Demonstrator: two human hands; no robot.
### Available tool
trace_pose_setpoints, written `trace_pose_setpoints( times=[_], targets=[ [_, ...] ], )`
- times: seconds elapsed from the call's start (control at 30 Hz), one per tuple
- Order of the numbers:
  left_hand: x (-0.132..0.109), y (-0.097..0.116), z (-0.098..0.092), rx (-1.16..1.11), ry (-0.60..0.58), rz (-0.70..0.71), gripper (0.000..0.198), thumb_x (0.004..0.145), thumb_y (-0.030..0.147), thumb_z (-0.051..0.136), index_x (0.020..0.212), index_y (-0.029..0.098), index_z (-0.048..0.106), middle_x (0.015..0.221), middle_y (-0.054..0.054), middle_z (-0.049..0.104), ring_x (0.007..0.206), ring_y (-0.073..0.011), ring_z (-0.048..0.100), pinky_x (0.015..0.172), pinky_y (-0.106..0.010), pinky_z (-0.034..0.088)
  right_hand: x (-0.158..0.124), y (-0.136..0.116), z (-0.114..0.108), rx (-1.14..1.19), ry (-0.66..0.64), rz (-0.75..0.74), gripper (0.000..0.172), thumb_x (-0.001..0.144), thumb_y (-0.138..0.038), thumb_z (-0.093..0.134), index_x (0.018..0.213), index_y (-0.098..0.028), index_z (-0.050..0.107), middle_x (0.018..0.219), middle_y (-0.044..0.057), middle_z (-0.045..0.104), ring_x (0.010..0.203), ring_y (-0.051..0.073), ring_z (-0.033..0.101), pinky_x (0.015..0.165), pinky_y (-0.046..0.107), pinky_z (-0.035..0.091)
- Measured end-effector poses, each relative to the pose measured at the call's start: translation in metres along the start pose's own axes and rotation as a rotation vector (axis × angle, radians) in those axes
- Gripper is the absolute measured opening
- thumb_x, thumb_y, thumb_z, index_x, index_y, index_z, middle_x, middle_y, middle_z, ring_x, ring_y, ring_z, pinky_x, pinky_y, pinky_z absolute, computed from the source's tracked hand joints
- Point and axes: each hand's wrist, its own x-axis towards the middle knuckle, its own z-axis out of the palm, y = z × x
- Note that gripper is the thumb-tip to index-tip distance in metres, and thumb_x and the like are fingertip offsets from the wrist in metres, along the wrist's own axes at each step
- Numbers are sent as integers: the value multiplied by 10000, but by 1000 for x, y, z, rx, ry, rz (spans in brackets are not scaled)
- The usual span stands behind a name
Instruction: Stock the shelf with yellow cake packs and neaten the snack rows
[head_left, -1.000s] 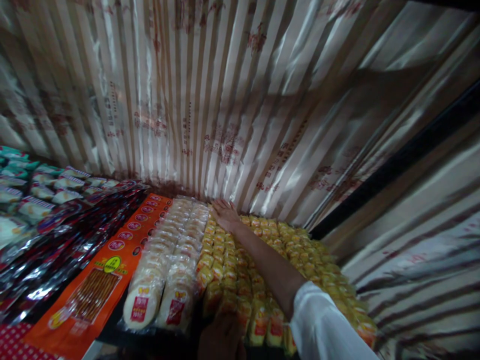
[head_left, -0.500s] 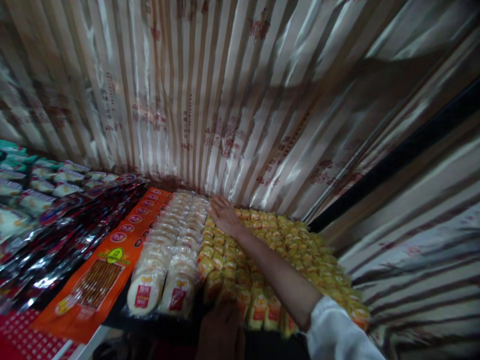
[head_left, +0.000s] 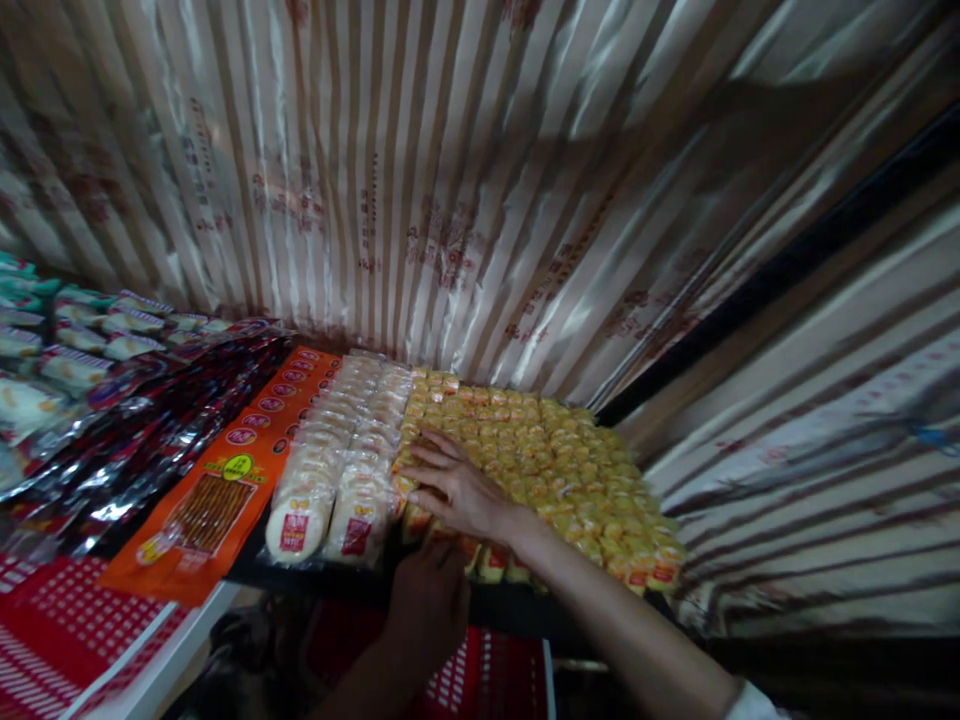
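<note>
A shelf holds rows of small yellow snack packets (head_left: 559, 460). My right hand (head_left: 450, 487) lies flat on the front left rows, fingers stretched out and spread, open, holding nothing. My left hand (head_left: 427, 605) is in shadow just below it, at the shelf's front edge (head_left: 517, 605), its fingertips up against the front row of yellow packets. Its fingers are too dark and hidden to tell whether they grip anything. Two rows of round white cracker packs (head_left: 330, 480) lie just left of the yellow packets.
Flat orange packets (head_left: 225, 480) and shiny dark red packets (head_left: 135, 430) fill the shelf further left, with white and green packets (head_left: 67, 350) behind. A shiny striped sheet (head_left: 450, 200) lines the back and right side. Red checkered boxes (head_left: 60, 630) sit below.
My right hand has drawn back from the far rear of the yellow packets to the front left rows. My left hand has risen to the front row. The view has tilted down.
</note>
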Motion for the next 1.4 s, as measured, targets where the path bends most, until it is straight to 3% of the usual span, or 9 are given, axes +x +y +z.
trace_pose_setpoints(
  times=[0.13,0.27,0.43,0.73,0.93,1.1,1.27,1.4],
  targets=[
    [-2,1,-4,8,-6,2,290,716,52,411,909,182,585,845,-59,637,792,-184,609,685,-306,519,-9,2,3,-1,96,63,453,879,-503,462,1238,-240,545,1390,60,443,1384,231,179,1109,463,234],
    [-6,1,-7,-29,-20,1,270,717,48,401,864,174,590,827,-62,633,786,-186,611,688,-311,524,-23,-1,6,-36,158,81,375,843,-510,524,1077,-225,596,1361,64,471,1390,235,154,1104,471,237],
    [-11,-7,-11,-37,10,13,275,740,55,392,868,171,607,816,-63,637,777,-185,619,693,-313,527,-29,-6,22,-82,205,56,318,818,-435,598,1007,-181,578,1357,115,456,1382,277,170,1076,528,255],
    [-22,-21,-29,-5,46,-20,246,782,61,379,858,173,584,807,-56,639,762,-171,624,653,-274,513,-26,-15,36,-116,314,212,158,803,-284,608,901,-172,554,1349,143,459,1380,303,158,1051,568,263],
    [-29,-22,-30,17,107,-14,267,807,69,366,936,169,578,984,-81,638,884,-168,630,746,-282,537,-24,-21,41,-142,341,336,191,821,-294,581,950,-155,563,1313,168,482,1369,308,187,1023,557,305],
    [-38,-19,-21,90,124,-77,309,784,66,386,1006,133,592,1193,-156,534,1066,-214,573,864,-336,518,-22,-27,39,-180,359,218,250,834,-300,574,1050,-175,572,1308,135,481,1347,304,223,1020,555,313],
    [-47,-17,-15,107,50,-158,441,725,29,420,1128,131,567,1398,-164,364,1240,-250,442,968,-384,453,-10,-31,41,-270,396,240,256,830,-326,580,1012,-152,625,1210,155,535,1299,333,281,1013,562,312],
    [-49,-18,-13,71,27,-185,456,715,27,423,1135,130,570,1431,-150,332,1275,-259,400,1008,-416,413,2,-29,44,-264,376,273,203,793,-285,614,917,-128,653,1201,174,537,1283,353,294,1014,555,314]
  ],
)
